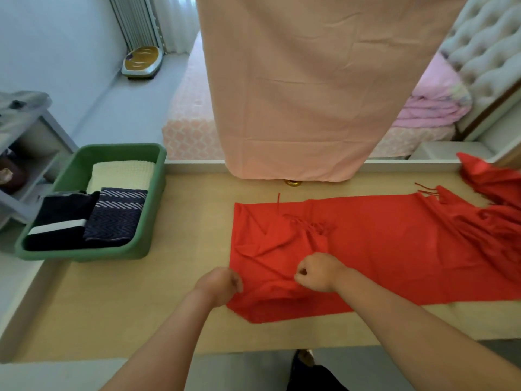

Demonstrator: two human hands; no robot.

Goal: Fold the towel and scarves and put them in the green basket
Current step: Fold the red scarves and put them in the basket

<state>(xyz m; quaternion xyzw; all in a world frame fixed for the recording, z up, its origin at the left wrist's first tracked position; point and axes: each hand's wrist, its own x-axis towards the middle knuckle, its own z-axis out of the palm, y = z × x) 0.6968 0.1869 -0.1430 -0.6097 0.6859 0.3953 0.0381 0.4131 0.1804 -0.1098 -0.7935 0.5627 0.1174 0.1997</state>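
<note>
Left hand (222, 285), right hand (317, 273), both gripping red scarf (380, 249)

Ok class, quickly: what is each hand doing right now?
Left hand: gripping the red scarf at its left edge.
Right hand: curled, gripping the scarf's fabric.

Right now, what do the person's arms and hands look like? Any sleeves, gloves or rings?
No sleeves show: the left arm and right arm are bare all the way to the picture's bottom edge. The left hand and right hand are bare too, with no gloves. I can see no watch, bracelet or ring, though part of each hand is hidden.
</note>
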